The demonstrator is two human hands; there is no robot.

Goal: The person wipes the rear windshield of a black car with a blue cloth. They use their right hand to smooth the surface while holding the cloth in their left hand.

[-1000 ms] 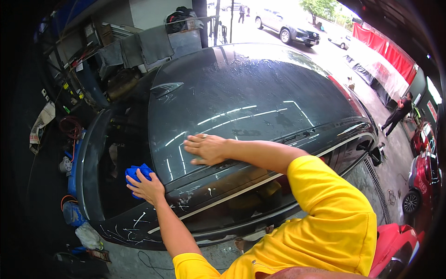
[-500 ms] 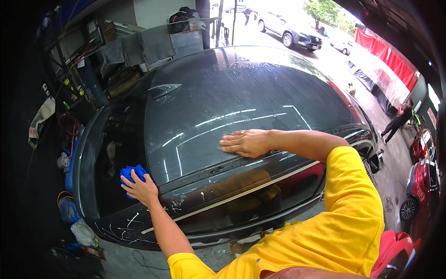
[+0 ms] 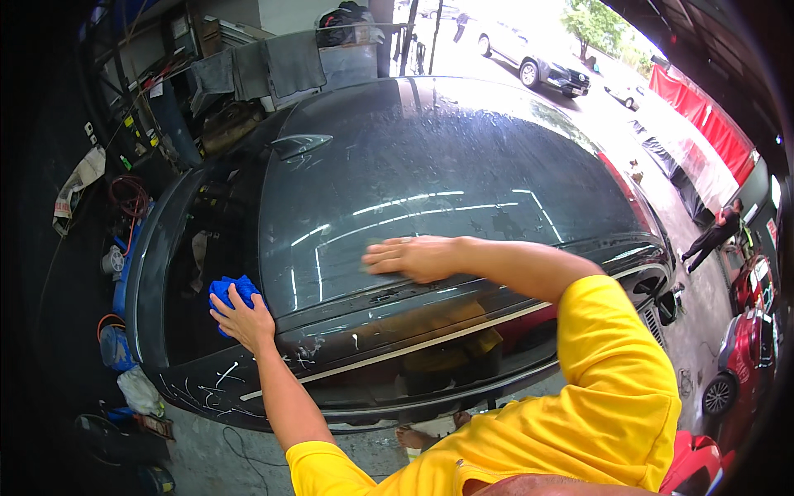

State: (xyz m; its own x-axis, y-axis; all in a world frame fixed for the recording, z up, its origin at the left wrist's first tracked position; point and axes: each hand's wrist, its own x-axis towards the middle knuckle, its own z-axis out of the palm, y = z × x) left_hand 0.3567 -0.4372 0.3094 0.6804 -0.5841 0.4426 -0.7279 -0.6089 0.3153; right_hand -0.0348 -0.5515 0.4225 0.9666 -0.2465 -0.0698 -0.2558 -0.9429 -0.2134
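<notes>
The dark grey car roof stretches out before me, wet with droplets toward its far side. My right hand lies nearly flat on the near part of the roof, blurred by motion. Under its fingertips something small and pale shows faintly; its kind I cannot make out. A crumpled blue cloth is pressed against the car's dark rear window under my left hand, whose fingers curve over it. White streaks mark the dark panel below that hand.
A fin antenna rises from the roof's rear. Grey cloths hang on a rail behind the car. Hoses and a blue container stand at the left. To the right are a red car and a person. A cable crosses the floor.
My right hand has slid left across the roof toward the rear window. My left hand stays on the blue cloth at the glass. The whole view has shifted slightly.
</notes>
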